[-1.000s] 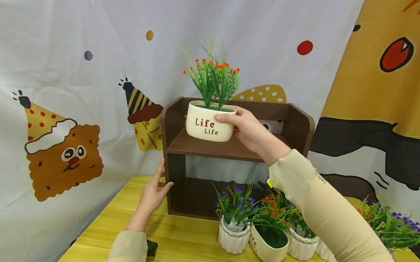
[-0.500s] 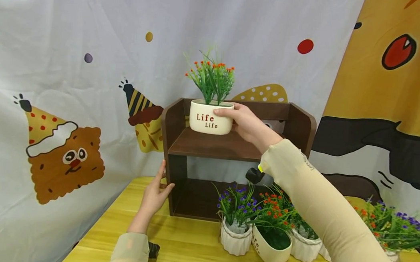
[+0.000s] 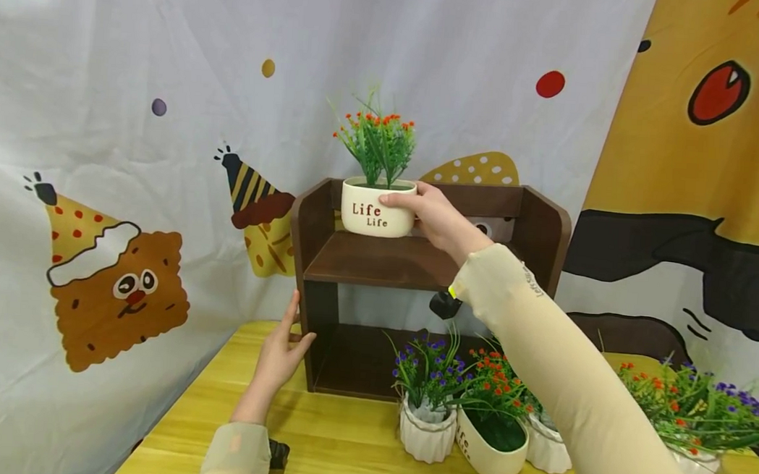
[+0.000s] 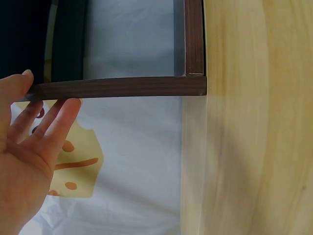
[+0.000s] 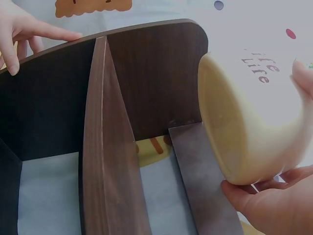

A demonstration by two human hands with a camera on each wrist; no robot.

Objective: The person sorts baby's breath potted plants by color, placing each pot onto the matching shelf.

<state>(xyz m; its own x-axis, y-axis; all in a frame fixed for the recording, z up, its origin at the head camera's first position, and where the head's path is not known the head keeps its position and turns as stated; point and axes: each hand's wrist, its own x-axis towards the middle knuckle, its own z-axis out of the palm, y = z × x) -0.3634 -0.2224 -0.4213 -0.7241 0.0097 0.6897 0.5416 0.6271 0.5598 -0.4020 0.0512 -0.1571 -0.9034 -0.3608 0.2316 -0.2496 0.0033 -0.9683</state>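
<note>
My right hand (image 3: 444, 218) holds an oval cream flowerpot (image 3: 362, 225) lettered "Life", thumb on its front and fingers behind. Green artificial grass with small orange flowers (image 3: 379, 139) stands upright in it. In the head view the pot overlaps the upper board of a dark brown two-tier shelf (image 3: 384, 263); its pale base (image 5: 222, 117) shows in the right wrist view, above the shelf's upper compartment. My left hand (image 3: 279, 350) is at the shelf's left side panel (image 4: 122, 87), thumb over the front edge and fingers along the outer face.
On the yellow wooden table (image 3: 340, 452), before the shelf's right half, stand a white pot with purple flowers (image 3: 428, 432), a tilted oval "Life" pot (image 3: 499, 458) and another white pot (image 3: 548, 450). More potted flowers (image 3: 702, 409) are at far right. A printed curtain (image 3: 202, 38) hangs behind.
The right hand has carried the flowerpot slightly lower and farther in toward the shelf, and the pot now looks level. The left hand stays at the side panel.
</note>
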